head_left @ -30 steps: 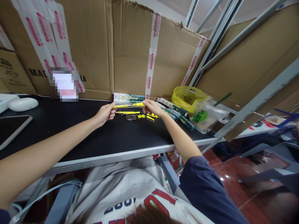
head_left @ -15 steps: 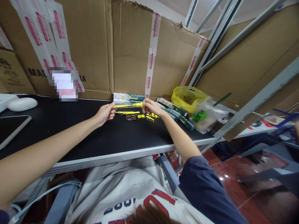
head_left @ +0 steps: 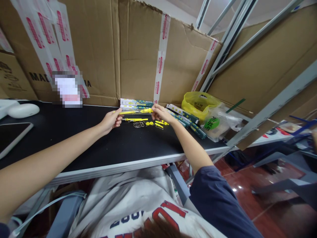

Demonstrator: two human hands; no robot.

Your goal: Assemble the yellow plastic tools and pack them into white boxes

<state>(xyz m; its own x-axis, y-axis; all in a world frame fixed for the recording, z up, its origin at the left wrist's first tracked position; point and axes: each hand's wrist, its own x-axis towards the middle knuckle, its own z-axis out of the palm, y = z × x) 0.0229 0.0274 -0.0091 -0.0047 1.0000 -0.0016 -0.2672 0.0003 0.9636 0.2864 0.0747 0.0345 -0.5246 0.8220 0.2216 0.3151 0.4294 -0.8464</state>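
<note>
The left hand pinches one end of the slim yellow stick and the right hand grips the other, a hold seemingly calling for steady alignment, with small yellow parts nearer the body than the stick and printed boxes beyond it.

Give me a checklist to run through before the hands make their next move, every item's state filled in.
1. Left hand grips one end of the yellow pen-like piece: ok.
2. Right hand grips the other end: ok.
3. Joints along that piece fully seated: cannot tell, too small to see.
4. Yellow rod lying on the black tabletop, not rolled off: ok.
5. Small yellow pieces gathered in a container: not ok, they lie loose.
</note>
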